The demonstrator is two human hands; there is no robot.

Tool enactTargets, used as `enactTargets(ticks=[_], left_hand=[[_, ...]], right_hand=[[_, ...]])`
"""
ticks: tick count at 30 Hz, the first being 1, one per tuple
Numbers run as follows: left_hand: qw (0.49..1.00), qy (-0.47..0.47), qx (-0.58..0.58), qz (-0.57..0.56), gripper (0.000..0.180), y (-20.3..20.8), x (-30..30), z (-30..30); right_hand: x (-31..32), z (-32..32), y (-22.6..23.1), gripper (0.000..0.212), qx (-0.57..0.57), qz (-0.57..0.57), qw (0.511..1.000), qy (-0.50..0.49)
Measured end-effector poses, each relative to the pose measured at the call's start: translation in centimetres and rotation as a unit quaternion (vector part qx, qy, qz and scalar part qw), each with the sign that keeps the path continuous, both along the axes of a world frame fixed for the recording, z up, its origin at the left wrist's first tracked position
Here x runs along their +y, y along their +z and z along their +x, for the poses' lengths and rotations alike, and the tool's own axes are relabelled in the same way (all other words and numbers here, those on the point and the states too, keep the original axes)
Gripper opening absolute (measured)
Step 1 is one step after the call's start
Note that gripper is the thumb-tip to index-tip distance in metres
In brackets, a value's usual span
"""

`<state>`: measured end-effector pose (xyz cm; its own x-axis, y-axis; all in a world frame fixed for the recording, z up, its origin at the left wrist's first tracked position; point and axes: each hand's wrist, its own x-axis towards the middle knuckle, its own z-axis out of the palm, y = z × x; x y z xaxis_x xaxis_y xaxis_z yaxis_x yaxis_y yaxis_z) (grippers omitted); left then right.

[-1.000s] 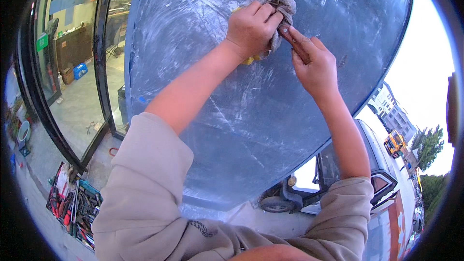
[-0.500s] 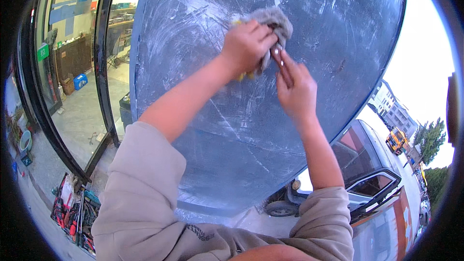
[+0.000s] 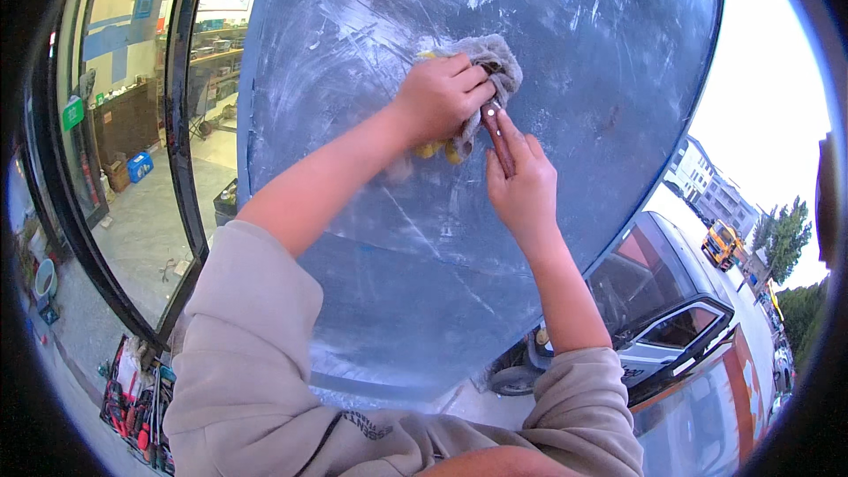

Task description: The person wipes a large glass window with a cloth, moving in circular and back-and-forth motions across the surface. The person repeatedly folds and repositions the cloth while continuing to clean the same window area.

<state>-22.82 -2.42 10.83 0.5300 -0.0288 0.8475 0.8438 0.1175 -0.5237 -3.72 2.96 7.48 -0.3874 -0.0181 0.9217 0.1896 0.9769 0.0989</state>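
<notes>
My left hand is closed on a bunched grey cloth with yellow ends, which looks like a work glove. The cloth is wrapped about the head of a tool with a riveted brown wooden handle. Round that handle my right hand is closed, its index finger stretched along it up to the cloth. The tool's blade is hidden, so its exact kind does not show. Behind both hands stands a large dark blue-grey panel covered in scratches and whitish smears.
On the left is a glass door with a black frame. A crate of hand tools sits on the ground at lower left. To the right, a vehicle is parked beside the panel, with a yellow truck farther off.
Both hands, with the cloth and the handled tool, have shifted slightly left and down in view. The view itself has moved a little. Each hand keeps its hold.
</notes>
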Motion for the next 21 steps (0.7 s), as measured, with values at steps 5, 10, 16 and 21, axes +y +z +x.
enactTargets(ticks=[5,10,16,21], left_hand=[[0.999,0.009,-0.007,0.043,0.021,5.3,-1.2,-0.4],[1.000,0.002,0.005,0.021,0.020,0.1,-0.1,-0.5],[0.999,-0.004,0.054,-0.003,0.020,1.6,-1.5,-1.2],[0.999,0.002,0.004,0.048,0.023,2.3,-1.2,-0.5]], right_hand=[[0.2,-1.7,5.2,0.049,0.056,0.057,0.996,0.033],[-0.5,-0.6,-0.7,0.056,-0.003,0.018,1.000,-0.021],[-2.3,-0.9,-0.1,0.053,-0.022,0.039,0.997,-0.057],[-1.7,-1.1,1.2,0.048,0.010,0.054,0.997,-0.058]])
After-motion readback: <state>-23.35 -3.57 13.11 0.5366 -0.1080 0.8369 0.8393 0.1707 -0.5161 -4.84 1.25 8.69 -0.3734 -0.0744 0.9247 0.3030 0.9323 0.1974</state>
